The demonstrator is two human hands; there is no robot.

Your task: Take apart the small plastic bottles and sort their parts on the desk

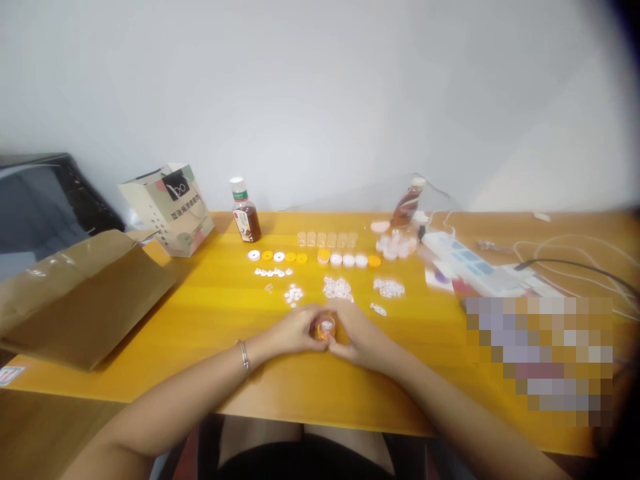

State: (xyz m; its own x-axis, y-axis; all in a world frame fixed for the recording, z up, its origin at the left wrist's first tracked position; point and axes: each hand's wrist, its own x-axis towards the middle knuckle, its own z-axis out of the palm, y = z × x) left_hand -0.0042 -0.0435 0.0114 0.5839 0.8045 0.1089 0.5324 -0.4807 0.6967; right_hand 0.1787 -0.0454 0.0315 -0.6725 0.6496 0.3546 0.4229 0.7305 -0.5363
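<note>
Left hand (301,328): bare, fingers curled round the left side of a small, round, orange-rimmed piece with a whitish centre (326,325)
Right hand (354,339): bare, fingers arched at the far side, thumb on the near rim; the two-handed hold is probably for steadiness
Piece: near the middle of the glossy yellow-orange wooden surface (200,320); cannot tell whether it touches it
Axis: whitish face points up toward the camera, axis seemingly near upright, exact tilt blurred
Rows: white and yellow round discs (349,261), likely lined up for easy picking
</note>
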